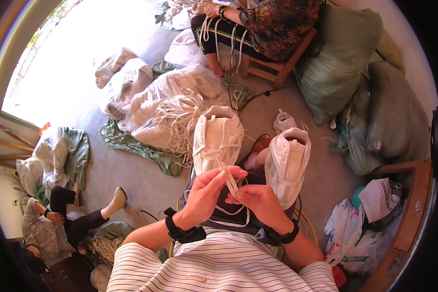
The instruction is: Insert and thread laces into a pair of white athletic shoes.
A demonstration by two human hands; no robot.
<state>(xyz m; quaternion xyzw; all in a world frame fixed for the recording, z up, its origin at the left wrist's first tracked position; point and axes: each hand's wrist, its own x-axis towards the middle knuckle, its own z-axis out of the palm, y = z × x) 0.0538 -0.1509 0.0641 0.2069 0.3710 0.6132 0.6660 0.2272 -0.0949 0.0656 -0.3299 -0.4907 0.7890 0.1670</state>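
Observation:
Two white sneakers rest on my lap, toes toward me: the left sneaker [219, 134] partly laced, the right sneaker [288, 165] beside it. Over my lap, just in front of the left sneaker, my left hand [205, 193] pinches a cream shoelace [232, 186] between thumb and fingers. My right hand [262, 203] grips the same lace lower down, thumb against fingertips. A strand runs from the left sneaker's eyelets to my left fingers. More lace loops across my dark-clothed lap below the hands. Black bands circle both wrists.
A heap of loose laces [180, 114] lies on plastic sacks ahead. Another white shoe [283, 120] sits on the floor near my foot. One co-worker [277, 29] sits ahead, another [53, 228] at left. Green sacks [338, 63] and plastic bags [355, 238] stand at right.

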